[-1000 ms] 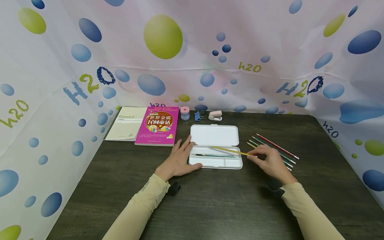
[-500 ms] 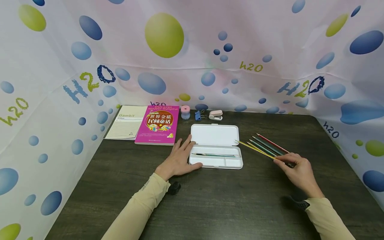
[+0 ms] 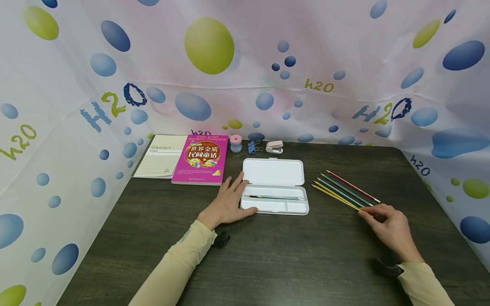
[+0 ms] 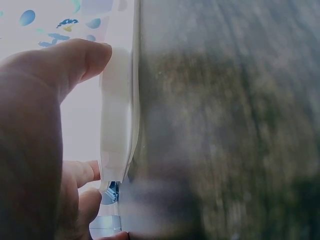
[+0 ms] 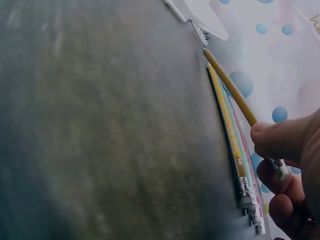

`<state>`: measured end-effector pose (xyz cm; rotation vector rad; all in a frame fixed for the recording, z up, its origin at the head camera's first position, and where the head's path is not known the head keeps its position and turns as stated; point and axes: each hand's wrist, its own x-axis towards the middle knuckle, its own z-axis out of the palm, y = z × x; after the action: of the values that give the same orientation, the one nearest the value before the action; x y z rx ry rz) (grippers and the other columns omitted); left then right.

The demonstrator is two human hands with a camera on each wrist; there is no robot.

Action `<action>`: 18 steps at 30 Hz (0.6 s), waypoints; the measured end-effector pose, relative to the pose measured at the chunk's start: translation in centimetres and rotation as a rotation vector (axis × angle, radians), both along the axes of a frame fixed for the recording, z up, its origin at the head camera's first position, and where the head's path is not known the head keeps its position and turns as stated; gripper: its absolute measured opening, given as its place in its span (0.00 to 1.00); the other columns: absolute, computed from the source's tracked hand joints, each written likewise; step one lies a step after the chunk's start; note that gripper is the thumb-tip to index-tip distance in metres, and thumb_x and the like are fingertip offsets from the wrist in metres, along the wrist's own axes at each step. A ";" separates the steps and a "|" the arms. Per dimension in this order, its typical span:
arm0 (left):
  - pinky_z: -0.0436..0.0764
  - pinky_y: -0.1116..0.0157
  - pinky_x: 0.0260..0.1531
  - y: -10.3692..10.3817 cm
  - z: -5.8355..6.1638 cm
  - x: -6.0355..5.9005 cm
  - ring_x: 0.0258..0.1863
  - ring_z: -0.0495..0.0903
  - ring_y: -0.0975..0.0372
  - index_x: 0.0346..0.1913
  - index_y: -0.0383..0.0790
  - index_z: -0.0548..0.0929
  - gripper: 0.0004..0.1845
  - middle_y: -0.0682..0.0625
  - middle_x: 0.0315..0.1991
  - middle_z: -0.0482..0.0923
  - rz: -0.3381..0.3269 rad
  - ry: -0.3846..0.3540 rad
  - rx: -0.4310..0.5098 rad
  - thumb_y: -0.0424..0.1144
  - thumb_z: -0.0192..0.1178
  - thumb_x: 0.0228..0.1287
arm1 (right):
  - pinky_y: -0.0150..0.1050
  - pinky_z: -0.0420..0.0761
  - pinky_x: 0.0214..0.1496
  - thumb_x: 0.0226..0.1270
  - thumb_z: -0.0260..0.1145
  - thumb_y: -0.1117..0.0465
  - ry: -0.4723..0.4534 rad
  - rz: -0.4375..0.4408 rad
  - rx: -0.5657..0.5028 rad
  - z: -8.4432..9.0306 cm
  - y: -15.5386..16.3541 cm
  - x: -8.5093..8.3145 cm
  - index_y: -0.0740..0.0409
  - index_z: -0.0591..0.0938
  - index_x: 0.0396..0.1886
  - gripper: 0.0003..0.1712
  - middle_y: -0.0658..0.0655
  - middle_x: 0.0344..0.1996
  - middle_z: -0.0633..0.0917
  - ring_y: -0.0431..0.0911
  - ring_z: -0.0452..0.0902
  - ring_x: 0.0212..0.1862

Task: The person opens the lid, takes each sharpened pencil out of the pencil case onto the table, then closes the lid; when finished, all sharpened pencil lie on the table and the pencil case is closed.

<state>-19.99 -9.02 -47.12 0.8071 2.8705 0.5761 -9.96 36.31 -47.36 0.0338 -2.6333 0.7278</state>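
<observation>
My right hand (image 3: 392, 227) pinches a yellow pencil (image 5: 232, 90) near its eraser end, between thumb and fingers. The pencil's tip points left, and it lies alongside several other pencils in the head view; the right wrist view has it raised over another yellow pencil (image 5: 230, 132). A white pencil case (image 3: 273, 172) lies unfolded left of them, one dark green pencil (image 3: 275, 197) in its tray. My left hand (image 3: 226, 203) rests at the case's left side with fingers spread, thumb (image 4: 95, 57) against the front edge.
A red pencil (image 3: 354, 187) is outermost in the row on the right. Behind the case stand a pink-topped jar (image 3: 236, 144), a blue binder clip (image 3: 252, 148) and a small pale pink stapler (image 3: 274, 147). A pink book (image 3: 200, 161) overlaps a cream notebook (image 3: 160, 159) at back left.
My right hand has carried the yellow pencil from over the case rightward and down, toward the pencils on the table. The left hand has stayed at the case.
</observation>
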 end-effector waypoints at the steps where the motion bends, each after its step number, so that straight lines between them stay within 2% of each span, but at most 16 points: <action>1: 0.46 0.42 0.73 0.0 0.0 0.0 0.76 0.44 0.36 0.78 0.45 0.56 0.52 0.46 0.81 0.38 0.000 0.001 -0.003 0.72 0.56 0.60 | 0.31 0.70 0.34 0.57 0.77 0.61 0.011 0.008 0.009 -0.1 0.0 0.0 0.54 0.91 0.32 0.04 0.53 0.32 0.87 0.24 0.68 0.34; 9: 0.45 0.43 0.73 0.0 0.0 0.1 0.76 0.42 0.37 0.78 0.44 0.56 0.52 0.46 0.81 0.38 -0.002 -0.003 -0.010 0.72 0.56 0.60 | 0.33 0.68 0.34 0.49 0.79 0.69 0.101 0.092 0.108 -0.4 0.2 0.1 0.54 0.91 0.27 0.07 0.48 0.27 0.84 0.39 0.71 0.33; 18: 0.45 0.43 0.73 0.0 -0.1 0.0 0.76 0.42 0.37 0.78 0.45 0.55 0.52 0.47 0.81 0.38 0.002 -0.005 -0.002 0.72 0.56 0.60 | 0.39 0.68 0.33 0.49 0.79 0.67 0.057 0.124 0.165 -0.2 0.2 0.1 0.55 0.91 0.28 0.06 0.47 0.27 0.83 0.46 0.72 0.32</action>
<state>-19.95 -9.01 -47.20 0.8013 2.8675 0.5746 -9.90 36.48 -47.54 0.2623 -2.6476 0.5379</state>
